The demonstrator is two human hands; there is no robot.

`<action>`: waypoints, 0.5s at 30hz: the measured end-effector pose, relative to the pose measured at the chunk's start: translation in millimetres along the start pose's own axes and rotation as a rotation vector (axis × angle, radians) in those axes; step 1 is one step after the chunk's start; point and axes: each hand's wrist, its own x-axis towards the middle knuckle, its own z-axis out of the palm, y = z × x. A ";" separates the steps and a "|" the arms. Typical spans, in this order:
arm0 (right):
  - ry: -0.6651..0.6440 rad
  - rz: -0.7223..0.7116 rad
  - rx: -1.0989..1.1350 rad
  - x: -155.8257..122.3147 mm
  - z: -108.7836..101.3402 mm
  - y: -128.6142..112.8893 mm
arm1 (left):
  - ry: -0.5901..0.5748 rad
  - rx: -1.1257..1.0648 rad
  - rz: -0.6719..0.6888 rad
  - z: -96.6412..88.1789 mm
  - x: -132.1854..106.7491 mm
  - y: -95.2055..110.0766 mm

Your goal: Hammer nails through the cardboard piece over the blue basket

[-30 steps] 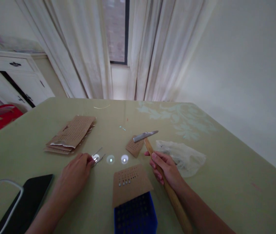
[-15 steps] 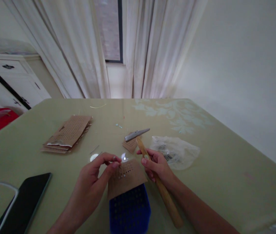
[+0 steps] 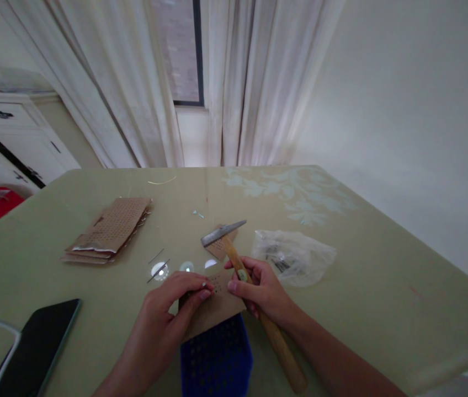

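A brown perforated cardboard piece (image 3: 221, 306) lies on top of a blue perforated block (image 3: 217, 358) near the table's front edge. My left hand (image 3: 174, 306) rests on the card with fingertips pinched together over its holes; what they pinch is too small to name. My right hand (image 3: 259, 289) is closed round the wooden handle of a hammer (image 3: 238, 264), whose steel head (image 3: 222, 232) points up and left above the table. The thumb of that hand also touches the card's edge.
A stack of perforated cards (image 3: 107, 231) lies at the left, a small card scrap (image 3: 216, 249) behind the hammer. Two loose nails (image 3: 157, 263) lie by bright spots. A clear plastic bag (image 3: 296, 256) sits to the right. A black phone (image 3: 31, 347) with a cable lies front left.
My left hand left the loose nails and came right onto the card, fingers pinched. My right hand slid up the hammer handle and lowered toward the card.
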 end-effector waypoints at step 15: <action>0.104 -0.168 -0.197 -8.8 -16.8 -19.6 | -0.014 0.074 0.201 -2.4 -0.4 2.5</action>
